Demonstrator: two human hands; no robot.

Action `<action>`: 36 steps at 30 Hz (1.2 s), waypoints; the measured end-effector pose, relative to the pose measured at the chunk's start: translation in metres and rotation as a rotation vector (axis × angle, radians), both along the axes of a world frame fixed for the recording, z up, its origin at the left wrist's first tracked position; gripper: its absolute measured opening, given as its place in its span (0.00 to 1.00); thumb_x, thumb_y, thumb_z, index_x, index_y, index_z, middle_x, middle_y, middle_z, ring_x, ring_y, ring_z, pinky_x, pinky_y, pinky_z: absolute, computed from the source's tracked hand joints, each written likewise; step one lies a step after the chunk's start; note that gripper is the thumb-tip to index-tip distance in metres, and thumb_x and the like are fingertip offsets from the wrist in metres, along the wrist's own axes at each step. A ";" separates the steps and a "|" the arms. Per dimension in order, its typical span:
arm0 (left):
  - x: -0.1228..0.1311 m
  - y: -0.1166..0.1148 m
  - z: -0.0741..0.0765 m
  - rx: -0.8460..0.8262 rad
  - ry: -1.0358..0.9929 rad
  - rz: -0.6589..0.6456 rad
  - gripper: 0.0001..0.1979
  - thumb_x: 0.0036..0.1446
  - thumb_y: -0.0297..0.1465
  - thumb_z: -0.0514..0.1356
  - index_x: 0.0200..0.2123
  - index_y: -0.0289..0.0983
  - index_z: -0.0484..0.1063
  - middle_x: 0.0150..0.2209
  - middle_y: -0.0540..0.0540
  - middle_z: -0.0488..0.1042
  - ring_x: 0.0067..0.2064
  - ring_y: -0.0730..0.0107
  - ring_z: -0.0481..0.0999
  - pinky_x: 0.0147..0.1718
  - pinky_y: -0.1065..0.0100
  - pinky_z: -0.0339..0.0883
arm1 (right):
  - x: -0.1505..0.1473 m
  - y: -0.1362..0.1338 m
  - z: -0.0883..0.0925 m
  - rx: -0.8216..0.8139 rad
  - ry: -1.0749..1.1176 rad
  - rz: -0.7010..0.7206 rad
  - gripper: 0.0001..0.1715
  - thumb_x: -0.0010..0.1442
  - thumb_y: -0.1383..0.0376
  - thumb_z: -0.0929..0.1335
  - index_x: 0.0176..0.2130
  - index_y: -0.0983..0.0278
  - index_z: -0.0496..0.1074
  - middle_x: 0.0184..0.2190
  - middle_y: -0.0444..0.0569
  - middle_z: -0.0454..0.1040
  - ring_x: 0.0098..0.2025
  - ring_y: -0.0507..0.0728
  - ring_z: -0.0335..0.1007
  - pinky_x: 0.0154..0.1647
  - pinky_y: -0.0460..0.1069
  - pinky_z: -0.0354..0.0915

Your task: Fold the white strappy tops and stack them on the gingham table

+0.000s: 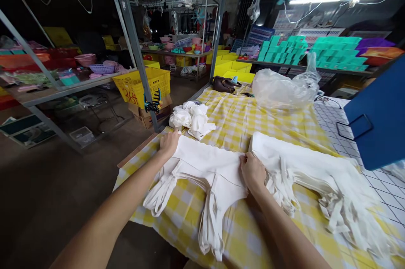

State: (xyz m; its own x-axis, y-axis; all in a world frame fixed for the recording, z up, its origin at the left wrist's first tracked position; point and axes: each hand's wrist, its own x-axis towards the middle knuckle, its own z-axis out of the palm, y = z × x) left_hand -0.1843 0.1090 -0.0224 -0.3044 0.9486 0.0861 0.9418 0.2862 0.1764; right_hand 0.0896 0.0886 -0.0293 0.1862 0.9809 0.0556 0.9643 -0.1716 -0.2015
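Head view: left hand (169,142) presses white cloth bags (209,163), fingers together; right hand (253,172) pinches their edge (checked tablecloth (234,117) beneath).

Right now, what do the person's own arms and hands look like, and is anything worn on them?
Both arms are bare to the picture's edge: no sleeve shows on the left forearm or the right forearm. The left hand and the right hand wear no gloves. No watch, bracelet or ring is visible, though the hands are blurred.
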 end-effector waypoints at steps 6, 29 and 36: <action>-0.002 -0.008 0.006 0.045 0.083 -0.012 0.22 0.61 0.37 0.47 0.55 0.31 0.60 0.45 0.31 0.71 0.45 0.49 0.72 0.41 0.58 0.63 | 0.002 -0.005 -0.005 0.108 -0.057 0.053 0.17 0.63 0.64 0.55 0.43 0.65 0.67 0.38 0.57 0.73 0.37 0.60 0.70 0.33 0.52 0.60; 0.016 -0.079 -0.004 -0.239 -0.149 -0.381 0.28 0.61 0.43 0.41 0.62 0.41 0.51 0.65 0.43 0.46 0.66 0.57 0.41 0.59 0.48 0.35 | 0.005 -0.056 -0.028 0.151 0.063 0.530 0.26 0.63 0.60 0.56 0.58 0.63 0.61 0.61 0.54 0.56 0.64 0.61 0.46 0.58 0.61 0.50; 0.042 -0.070 0.006 -0.146 -0.093 -0.299 0.28 0.60 0.40 0.42 0.61 0.36 0.53 0.63 0.38 0.52 0.64 0.52 0.47 0.58 0.43 0.35 | 0.066 -0.091 -0.009 0.404 0.136 0.528 0.21 0.62 0.64 0.58 0.52 0.62 0.66 0.51 0.54 0.68 0.54 0.59 0.61 0.52 0.56 0.58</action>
State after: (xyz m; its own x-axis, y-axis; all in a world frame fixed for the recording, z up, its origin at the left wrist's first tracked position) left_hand -0.1423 0.0386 -0.0160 -0.0109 0.9973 -0.0720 0.9697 0.0282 0.2427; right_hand 0.1553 -0.0020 -0.0384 -0.2808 0.8492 0.4472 0.8596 0.4297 -0.2763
